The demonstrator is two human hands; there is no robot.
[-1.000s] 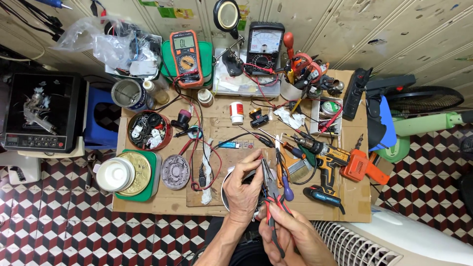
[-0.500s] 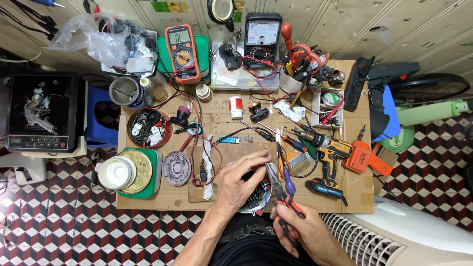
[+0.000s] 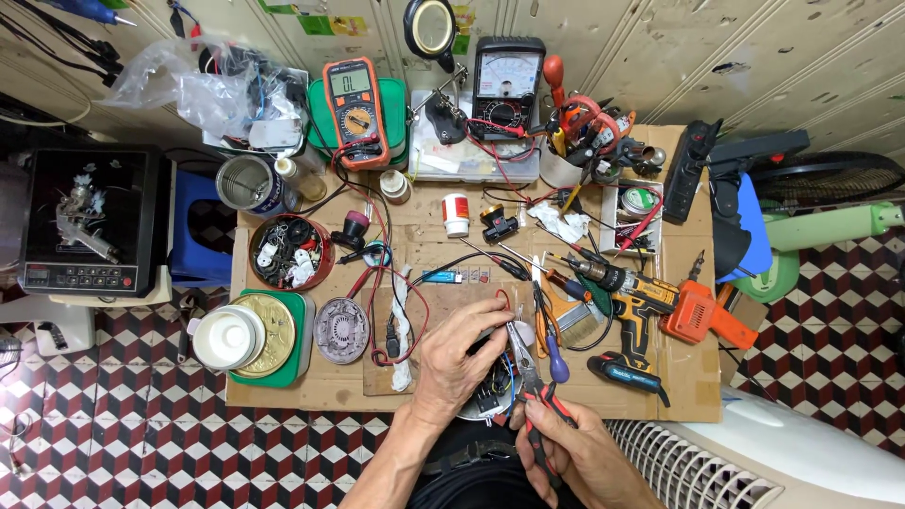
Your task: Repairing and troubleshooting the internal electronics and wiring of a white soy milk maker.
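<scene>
The left hand (image 3: pixel 462 353) lies palm down over a small round part (image 3: pixel 485 396) at the near edge of the cardboard-covered table (image 3: pixel 679 396), at about 6 o'clock in the view. Its fingers are bent and press on the part, I think to keep it steady while the tool works. What kind of part it is, I cannot tell, because the hand hides most of it.

The right hand (image 3: pixel 575 448) is just at 4 o'clock from the left one. Its fingers are clenched around the red and black handles of the pliers (image 3: pixel 530 382), whose thin nose points toward 12 o'clock and reaches between the left fingertips, probably so the tip can take a wire there.

The other tools stay near but out of the way: the yellow cordless drill (image 3: pixel 636 302) and the orange soldering gun (image 3: pixel 702 316) at 3 o'clock, a paintbrush (image 3: pixel 570 316) beside the pliers, a red tin of small parts (image 3: pixel 290 252) at 10 o'clock, and two multimeters (image 3: pixel 356 108) at 12 o'clock against the wall, with their leads running down to the work.
</scene>
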